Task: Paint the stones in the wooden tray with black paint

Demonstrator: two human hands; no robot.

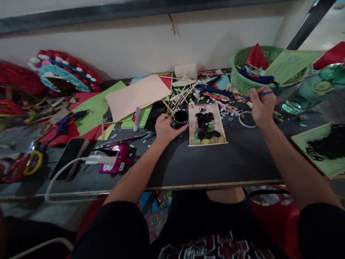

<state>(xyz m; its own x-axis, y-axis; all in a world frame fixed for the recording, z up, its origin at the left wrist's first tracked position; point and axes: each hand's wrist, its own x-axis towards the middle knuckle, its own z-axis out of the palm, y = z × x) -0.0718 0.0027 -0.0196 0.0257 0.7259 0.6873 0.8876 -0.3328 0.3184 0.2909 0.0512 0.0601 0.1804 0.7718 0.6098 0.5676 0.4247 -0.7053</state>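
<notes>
My left hand (166,128) is wrapped round a small cup of black paint (181,117), just left of a small framed picture (192,124). Black and green stones (206,141) lie on the picture's pale ground, with black shapes above them. Raised to the right of the picture, my right hand (262,108) pinches a thin blue paintbrush (269,92). The brush lies nearly level, its tip pointing left. A clear ring (247,119) rests on the table near that hand.
A green basket (237,77) with tools and paper stands at the back right. Coloured paper (138,95), sticks and scraps cover the back. To the left are a phone (70,158), a purple power socket (118,158) with a white cable, a glue gun (64,126) and scissors (32,162).
</notes>
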